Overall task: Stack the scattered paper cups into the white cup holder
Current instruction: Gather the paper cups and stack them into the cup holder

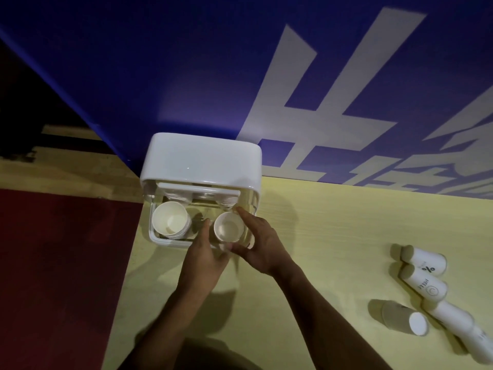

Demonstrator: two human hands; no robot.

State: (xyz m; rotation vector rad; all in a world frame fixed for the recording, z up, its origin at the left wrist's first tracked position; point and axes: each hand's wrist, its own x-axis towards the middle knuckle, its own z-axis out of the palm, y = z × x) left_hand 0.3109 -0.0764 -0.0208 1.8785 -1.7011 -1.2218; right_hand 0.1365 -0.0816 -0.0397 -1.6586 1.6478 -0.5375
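The white cup holder (200, 161) stands at the table's far left corner, its clear front compartment facing up toward me. A stack of paper cups (170, 220) fills its left slot. A second paper cup (228, 228) sits upright in the right slot. My left hand (205, 255) touches that cup's left side, and my right hand (258, 241) wraps its right side, with fingers on the rim. Several loose paper cups (424, 263) lie on their sides at the right of the table.
The pale yellow table (320, 236) ends at its left edge just beside the holder, over a red floor (53, 263). A blue wall with large white characters (306, 108) rises behind the table.
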